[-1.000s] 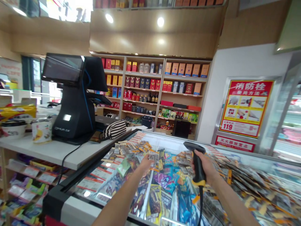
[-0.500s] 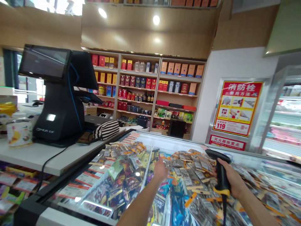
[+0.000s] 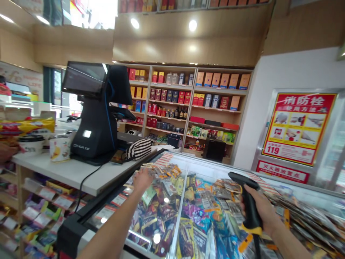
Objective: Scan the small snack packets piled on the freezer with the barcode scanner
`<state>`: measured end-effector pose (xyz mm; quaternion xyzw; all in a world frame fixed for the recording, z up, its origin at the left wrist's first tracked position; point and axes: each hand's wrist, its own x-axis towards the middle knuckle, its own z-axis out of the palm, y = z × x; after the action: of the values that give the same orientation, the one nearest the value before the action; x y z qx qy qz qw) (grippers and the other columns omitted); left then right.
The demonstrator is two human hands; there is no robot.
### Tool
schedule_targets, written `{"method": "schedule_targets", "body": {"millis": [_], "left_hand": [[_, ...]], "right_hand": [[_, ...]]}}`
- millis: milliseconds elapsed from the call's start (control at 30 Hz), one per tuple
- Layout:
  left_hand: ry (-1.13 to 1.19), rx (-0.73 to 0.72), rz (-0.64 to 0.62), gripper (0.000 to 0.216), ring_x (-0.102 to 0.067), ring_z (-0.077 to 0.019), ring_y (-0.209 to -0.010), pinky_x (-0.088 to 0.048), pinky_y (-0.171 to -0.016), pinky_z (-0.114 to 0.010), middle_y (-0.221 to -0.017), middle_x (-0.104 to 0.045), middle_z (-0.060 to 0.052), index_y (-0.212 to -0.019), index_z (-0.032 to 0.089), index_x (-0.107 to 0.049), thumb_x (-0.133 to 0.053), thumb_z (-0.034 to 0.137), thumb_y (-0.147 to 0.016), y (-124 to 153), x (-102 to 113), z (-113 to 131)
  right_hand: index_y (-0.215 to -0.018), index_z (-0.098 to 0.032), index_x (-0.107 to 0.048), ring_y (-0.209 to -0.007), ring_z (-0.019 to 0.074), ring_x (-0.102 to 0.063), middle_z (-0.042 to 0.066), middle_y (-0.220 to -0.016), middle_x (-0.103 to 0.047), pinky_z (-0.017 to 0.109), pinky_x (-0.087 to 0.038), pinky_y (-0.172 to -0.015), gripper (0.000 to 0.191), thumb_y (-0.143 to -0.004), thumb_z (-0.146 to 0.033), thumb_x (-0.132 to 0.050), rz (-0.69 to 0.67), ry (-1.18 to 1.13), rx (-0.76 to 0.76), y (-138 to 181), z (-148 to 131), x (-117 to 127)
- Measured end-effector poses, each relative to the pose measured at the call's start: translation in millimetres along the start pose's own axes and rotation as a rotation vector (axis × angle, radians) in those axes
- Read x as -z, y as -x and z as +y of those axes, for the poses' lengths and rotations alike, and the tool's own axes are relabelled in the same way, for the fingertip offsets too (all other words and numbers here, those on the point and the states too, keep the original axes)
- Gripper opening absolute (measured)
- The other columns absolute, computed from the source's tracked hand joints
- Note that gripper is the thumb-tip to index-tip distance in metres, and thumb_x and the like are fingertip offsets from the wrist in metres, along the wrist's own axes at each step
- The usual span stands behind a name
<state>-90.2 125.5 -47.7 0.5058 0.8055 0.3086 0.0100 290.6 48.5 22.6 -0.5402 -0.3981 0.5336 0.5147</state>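
My right hand [image 3: 262,212] grips a black barcode scanner [image 3: 248,201] with a yellow band by its handle, head pointing left, above the glass lid of a chest freezer [image 3: 188,169]. My left hand [image 3: 142,179] reaches forward onto the lid's left part, near the counter edge, over colourful ice-cream packets [image 3: 167,201] that fill the freezer. Its fingers are turned away from me, so I cannot see how they lie.
A white counter [image 3: 81,172] on the left carries a black till terminal [image 3: 97,111], a striped pouch [image 3: 138,148], cups and snack packs. Another person's hand [image 3: 5,151] shows at the far left. Shelves of boxed goods [image 3: 188,104] line the back wall; a red poster [image 3: 296,126] hangs right.
My left hand has moved left across the freezer lid, from its middle toward the counter side. The right hand holds the scanner in much the same place. The view has swung slightly left.
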Motion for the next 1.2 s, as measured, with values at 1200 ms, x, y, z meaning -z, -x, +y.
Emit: {"method": "schedule_targets", "body": {"millis": [1200], "left_hand": [[0.959, 0.218, -0.426, 0.018, -0.051, -0.0060, -0.057, -0.044, -0.052, -0.022, -0.074, -0.055, 0.000, -0.087, 0.011, -0.051, -0.044, 0.024, -0.077, 55.9, 20.0, 54.0]], "right_hand": [[-0.066, -0.016, -0.049, -0.035, 0.0061, -0.044, -0.004, -0.048, -0.051, 0.018, -0.035, -0.033, 0.033, -0.066, -0.048, -0.045, -0.480, -0.126, -0.214, 50.5, 28.6, -78.3]]}}
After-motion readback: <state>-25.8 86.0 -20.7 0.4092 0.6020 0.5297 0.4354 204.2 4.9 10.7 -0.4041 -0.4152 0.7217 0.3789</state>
